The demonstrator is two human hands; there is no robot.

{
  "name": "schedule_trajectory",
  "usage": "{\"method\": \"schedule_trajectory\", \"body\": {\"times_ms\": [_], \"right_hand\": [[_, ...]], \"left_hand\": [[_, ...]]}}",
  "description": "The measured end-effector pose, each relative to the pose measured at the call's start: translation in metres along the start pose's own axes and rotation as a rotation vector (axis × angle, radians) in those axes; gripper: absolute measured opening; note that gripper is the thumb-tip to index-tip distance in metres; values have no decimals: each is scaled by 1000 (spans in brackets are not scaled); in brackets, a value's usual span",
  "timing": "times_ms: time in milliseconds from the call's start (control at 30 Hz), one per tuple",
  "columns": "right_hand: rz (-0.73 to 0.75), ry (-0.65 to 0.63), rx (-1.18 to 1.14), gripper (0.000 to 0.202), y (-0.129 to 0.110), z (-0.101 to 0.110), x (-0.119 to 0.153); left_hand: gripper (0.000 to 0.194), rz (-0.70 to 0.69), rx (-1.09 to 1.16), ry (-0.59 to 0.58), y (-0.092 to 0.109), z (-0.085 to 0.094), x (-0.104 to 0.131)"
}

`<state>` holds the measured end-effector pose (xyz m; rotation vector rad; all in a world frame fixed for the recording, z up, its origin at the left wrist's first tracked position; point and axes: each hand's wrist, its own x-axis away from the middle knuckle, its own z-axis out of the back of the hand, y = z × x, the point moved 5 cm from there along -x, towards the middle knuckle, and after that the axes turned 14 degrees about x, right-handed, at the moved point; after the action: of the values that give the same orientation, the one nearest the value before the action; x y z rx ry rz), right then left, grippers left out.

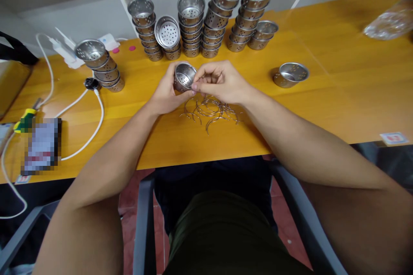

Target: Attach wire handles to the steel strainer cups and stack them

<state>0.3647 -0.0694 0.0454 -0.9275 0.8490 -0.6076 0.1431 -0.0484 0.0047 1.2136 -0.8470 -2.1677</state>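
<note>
My left hand (166,92) is wrapped round a small perforated metal cup (184,78), its open mouth tilted toward me. At the cup's right rim, the thumb and fingers of my right hand (219,80) are pinched together; whatever lies between them is too small to make out. Just below both hands, a loose pile of thin curved metal wires (211,109) is spread on the wooden table (180,146). A single similar perforated cup (290,74) stands upright to the right of my right hand.
Several stacks of perforated cups (192,21) line the table's back, by a white shelf. Another stack (101,66) leans at left, near a white cable (102,111), a phone (43,146) and a green-yellow screwdriver (26,120). A clear plastic bag (389,23) lies far right.
</note>
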Motion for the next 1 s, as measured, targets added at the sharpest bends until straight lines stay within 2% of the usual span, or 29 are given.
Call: {"method": "schedule_trajectory", "body": {"times_ms": [333, 533, 600, 733, 867, 1000], "right_hand": [[5, -19, -16, 49, 0, -1, -1], [79, -68, 9, 54, 1, 1, -1], [75, -16, 76, 58, 2, 4, 1], [30, 167, 311, 61, 1, 15, 5], [64, 179, 485, 54, -4, 17, 7], [65, 198, 514, 54, -6, 16, 9]], "left_hand": [[96, -64, 38, -24, -10, -1, 1], [99, -67, 43, -43, -7, -2, 0], [101, -36, 23, -8, -7, 0, -1], [106, 52, -11, 81, -10, 6, -2], [106, 60, -22, 97, -8, 10, -5], [105, 77, -27, 106, -5, 10, -6]]}}
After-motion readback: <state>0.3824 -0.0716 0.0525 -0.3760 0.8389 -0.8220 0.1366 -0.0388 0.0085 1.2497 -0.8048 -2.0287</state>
